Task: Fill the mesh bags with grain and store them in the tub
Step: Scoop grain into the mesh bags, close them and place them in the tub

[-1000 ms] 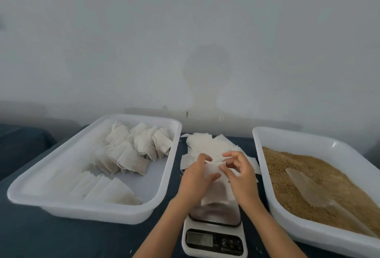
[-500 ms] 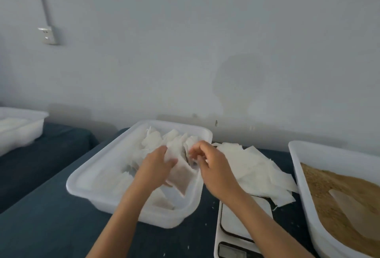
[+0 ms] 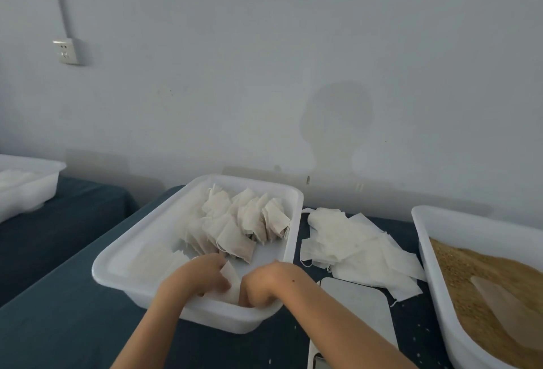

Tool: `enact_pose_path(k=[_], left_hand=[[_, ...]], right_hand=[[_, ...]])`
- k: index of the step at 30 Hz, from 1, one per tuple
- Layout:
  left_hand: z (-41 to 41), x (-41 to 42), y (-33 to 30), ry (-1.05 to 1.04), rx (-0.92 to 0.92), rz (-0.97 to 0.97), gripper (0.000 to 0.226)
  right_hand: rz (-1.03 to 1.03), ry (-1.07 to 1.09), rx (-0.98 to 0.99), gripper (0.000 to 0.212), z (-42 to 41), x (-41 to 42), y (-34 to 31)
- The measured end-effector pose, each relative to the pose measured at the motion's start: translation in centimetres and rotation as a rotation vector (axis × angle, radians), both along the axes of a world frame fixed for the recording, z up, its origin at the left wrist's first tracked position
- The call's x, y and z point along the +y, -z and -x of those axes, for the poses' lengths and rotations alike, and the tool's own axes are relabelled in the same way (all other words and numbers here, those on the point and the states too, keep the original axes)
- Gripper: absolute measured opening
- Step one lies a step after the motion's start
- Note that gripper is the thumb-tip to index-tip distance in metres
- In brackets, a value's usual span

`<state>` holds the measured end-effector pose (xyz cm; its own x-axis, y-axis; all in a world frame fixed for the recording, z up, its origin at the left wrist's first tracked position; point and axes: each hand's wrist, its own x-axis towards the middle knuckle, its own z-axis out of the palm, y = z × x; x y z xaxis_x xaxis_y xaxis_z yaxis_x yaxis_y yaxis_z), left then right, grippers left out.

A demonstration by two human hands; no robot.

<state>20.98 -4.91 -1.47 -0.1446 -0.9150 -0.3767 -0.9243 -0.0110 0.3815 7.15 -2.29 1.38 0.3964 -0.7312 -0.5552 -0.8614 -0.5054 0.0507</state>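
Note:
Both my hands reach down into the near end of the white tub (image 3: 123,254). My left hand (image 3: 195,277) and my right hand (image 3: 264,282) hold a filled mesh bag (image 3: 230,280) between them, low against the tub's near wall. Most of that bag is hidden by my fingers. Several filled bags (image 3: 244,223) stand in rows further back in the tub. A heap of flat empty mesh bags (image 3: 349,246) lies on the dark cloth to the right of the tub. A second white tub (image 3: 423,230) at the far right holds brown grain (image 3: 476,268) and a clear scoop (image 3: 499,301).
A white kitchen scale (image 3: 355,310) sits on the dark table between the two tubs, under my right forearm. Another white tub (image 3: 29,180) stands on a separate table at the far left. Loose grains dot the cloth near the scale. A grey wall runs close behind.
My hands carried the filled bag from above the scale leftward into the tub and lowered it to the near end. The view turned left with them.

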Motion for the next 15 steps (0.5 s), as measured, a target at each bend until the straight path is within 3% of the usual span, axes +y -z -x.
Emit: enact_pose_path(k=[3,6,11,15], left_hand=[[0.0,-0.1,0.2,0.009,-0.095,0.036,0.015],[0.3,-0.2,0.3,0.005,-0.204,0.128,0.045],[0.5,-0.2,0.7,-0.012,-0.252,0.171,0.054],[0.8,-0.4,1.0,-0.033,-0.271,0.225,0.063]], right_hand=[[-0.109,0.013,-0.029,0.042,-0.6,-0.5,0.3],[-0.125,-0.019,-0.08,0.043,-0.7,-0.7,0.8],[-0.132,-0.043,-0.158,0.044,-0.7,-0.4,0.7],[-0.035,-0.036,-0.423,0.044,0.9,0.0,-0.4]])
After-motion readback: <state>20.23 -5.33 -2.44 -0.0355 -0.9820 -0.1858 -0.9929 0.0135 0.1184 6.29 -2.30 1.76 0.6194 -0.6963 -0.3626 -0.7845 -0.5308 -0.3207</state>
